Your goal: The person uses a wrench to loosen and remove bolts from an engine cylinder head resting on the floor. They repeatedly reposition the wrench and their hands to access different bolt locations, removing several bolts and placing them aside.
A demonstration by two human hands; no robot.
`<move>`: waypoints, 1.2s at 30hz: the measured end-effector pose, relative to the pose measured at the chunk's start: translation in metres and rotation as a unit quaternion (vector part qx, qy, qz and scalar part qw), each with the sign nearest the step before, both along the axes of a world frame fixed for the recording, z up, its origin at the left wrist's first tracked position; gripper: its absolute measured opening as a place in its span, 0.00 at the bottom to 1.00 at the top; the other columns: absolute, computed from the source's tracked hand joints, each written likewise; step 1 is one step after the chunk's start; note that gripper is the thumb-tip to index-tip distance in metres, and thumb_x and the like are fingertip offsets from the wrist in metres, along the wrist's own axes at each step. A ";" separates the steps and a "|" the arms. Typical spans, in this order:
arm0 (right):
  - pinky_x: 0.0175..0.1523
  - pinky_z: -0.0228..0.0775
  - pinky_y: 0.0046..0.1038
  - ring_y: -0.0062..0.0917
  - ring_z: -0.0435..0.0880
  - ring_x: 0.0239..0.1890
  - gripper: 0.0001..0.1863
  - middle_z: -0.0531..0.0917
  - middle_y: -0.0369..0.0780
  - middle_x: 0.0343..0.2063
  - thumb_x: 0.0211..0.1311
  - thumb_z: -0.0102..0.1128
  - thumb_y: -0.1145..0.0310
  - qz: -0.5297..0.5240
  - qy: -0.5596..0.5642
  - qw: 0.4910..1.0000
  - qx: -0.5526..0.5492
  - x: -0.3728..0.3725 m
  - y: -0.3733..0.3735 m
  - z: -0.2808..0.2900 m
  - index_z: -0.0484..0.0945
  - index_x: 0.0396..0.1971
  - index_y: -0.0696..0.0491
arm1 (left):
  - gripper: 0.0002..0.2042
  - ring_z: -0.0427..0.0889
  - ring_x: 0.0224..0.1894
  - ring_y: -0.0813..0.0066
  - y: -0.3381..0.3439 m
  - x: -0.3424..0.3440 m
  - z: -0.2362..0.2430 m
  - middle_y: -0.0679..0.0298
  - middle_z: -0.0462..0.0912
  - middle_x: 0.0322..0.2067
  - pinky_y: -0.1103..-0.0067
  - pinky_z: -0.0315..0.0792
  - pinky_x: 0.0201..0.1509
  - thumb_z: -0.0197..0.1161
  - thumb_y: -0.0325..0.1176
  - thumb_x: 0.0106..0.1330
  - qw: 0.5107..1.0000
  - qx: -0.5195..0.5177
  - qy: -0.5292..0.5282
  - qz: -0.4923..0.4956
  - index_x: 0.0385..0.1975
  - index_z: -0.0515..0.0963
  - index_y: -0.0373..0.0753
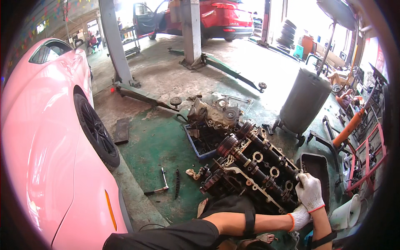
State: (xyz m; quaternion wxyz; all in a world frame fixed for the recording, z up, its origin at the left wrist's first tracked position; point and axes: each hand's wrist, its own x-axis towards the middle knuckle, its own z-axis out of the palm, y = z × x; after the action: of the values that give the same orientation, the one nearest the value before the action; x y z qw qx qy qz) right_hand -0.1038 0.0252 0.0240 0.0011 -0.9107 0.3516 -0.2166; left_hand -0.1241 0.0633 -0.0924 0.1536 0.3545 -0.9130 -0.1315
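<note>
An engine cylinder head [266, 179] with two camshafts rests low in front of me, toward the lower right. My right hand [308, 191], in a white knit glove, has closed fingers at the right end of the head, around something small that I cannot make out. Directly beneath it, my left hand [299, 221], also gloved, sits at the head's lower right corner with its fingers hidden. A black plastic bin [321, 162] lies just beyond my hands. Behind the head are a greasy metal engine cover [214, 114] and a blue tray [191, 146] of parts.
A pink car [46, 150] fills the left side. A ratchet [164, 179] and dark strip [177, 183] lie on the floor [146, 162]. Lift posts [191, 37], a red car [221, 21], a grey wheeled tank [302, 104], an orange jack [348, 129] and a white container [346, 212] surround the work.
</note>
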 end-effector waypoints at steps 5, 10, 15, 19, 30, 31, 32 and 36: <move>0.42 0.78 0.42 0.47 0.85 0.34 0.09 0.85 0.50 0.31 0.48 0.61 0.81 -0.023 -0.065 0.998 0.003 -0.021 0.022 0.001 0.78 0.32 0.58 | 0.20 0.71 0.64 0.55 0.003 -0.026 -0.029 0.54 0.74 0.62 0.60 0.64 0.70 0.48 0.37 0.76 0.998 -0.042 -0.031 0.032 0.63 0.75 0.43; 0.47 0.80 0.36 0.41 0.88 0.38 0.07 0.87 0.51 0.37 0.51 0.57 0.83 -0.064 -0.203 0.972 0.097 -0.062 0.036 -0.008 0.80 0.32 0.63 | 0.18 0.74 0.62 0.57 -0.002 -0.042 -0.038 0.54 0.77 0.59 0.63 0.66 0.69 0.50 0.34 0.75 0.981 -0.102 -0.095 0.133 0.61 0.76 0.41; 0.52 0.77 0.24 0.25 0.84 0.43 0.10 0.84 0.45 0.50 0.62 0.54 0.84 -0.139 -0.430 0.853 0.259 -0.099 0.038 -0.035 0.79 0.42 0.62 | 0.22 0.75 0.60 0.42 0.008 -0.012 -0.022 0.39 0.79 0.53 0.53 0.65 0.69 0.57 0.37 0.65 0.996 -0.052 -0.065 0.040 0.52 0.81 0.26; 0.50 0.78 0.25 0.23 0.83 0.45 0.11 0.84 0.41 0.50 0.68 0.54 0.78 -0.136 -0.532 0.782 0.295 -0.125 0.033 -0.047 0.79 0.48 0.60 | 0.22 0.77 0.59 0.41 0.016 0.007 0.000 0.38 0.81 0.52 0.51 0.66 0.68 0.56 0.37 0.66 0.986 -0.095 -0.133 0.028 0.52 0.81 0.25; 0.40 0.78 0.23 0.22 0.86 0.34 0.11 0.87 0.40 0.38 0.68 0.60 0.76 -0.233 -0.480 0.740 0.409 -0.131 0.045 -0.038 0.81 0.48 0.60 | 0.09 0.83 0.42 0.58 0.025 0.049 0.036 0.58 0.86 0.32 0.65 0.75 0.44 0.65 0.36 0.57 0.998 -0.052 -0.034 0.018 0.32 0.88 0.41; 0.35 0.76 0.22 0.21 0.84 0.30 0.11 0.87 0.40 0.37 0.68 0.61 0.76 -0.265 -0.492 0.701 0.444 -0.130 0.047 -0.037 0.81 0.48 0.61 | 0.09 0.84 0.42 0.59 0.027 0.055 0.035 0.57 0.86 0.32 0.67 0.76 0.45 0.64 0.36 0.58 0.992 -0.117 -0.034 0.020 0.31 0.87 0.40; 0.33 0.75 0.21 0.19 0.83 0.29 0.12 0.87 0.40 0.37 0.68 0.62 0.76 -0.314 -0.469 0.703 0.432 -0.128 0.048 -0.035 0.81 0.49 0.62 | 0.10 0.84 0.42 0.58 0.026 0.057 0.035 0.54 0.85 0.32 0.65 0.76 0.46 0.64 0.35 0.59 0.993 -0.116 -0.014 0.017 0.33 0.87 0.36; 0.25 0.69 0.16 0.16 0.80 0.24 0.15 0.87 0.40 0.36 0.67 0.64 0.76 -0.356 -0.397 0.721 0.443 -0.123 0.043 -0.030 0.80 0.52 0.63 | 0.15 0.79 0.48 0.55 0.029 0.065 0.029 0.50 0.81 0.40 0.63 0.70 0.55 0.60 0.34 0.61 0.987 -0.141 0.069 0.012 0.44 0.81 0.32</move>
State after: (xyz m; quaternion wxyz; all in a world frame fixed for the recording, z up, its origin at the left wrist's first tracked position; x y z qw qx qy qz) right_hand -0.2264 0.0681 -0.0062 0.4665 -0.4453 0.6730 -0.3622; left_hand -0.0588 0.0924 -0.0630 0.2667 0.3303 -0.9051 -0.0234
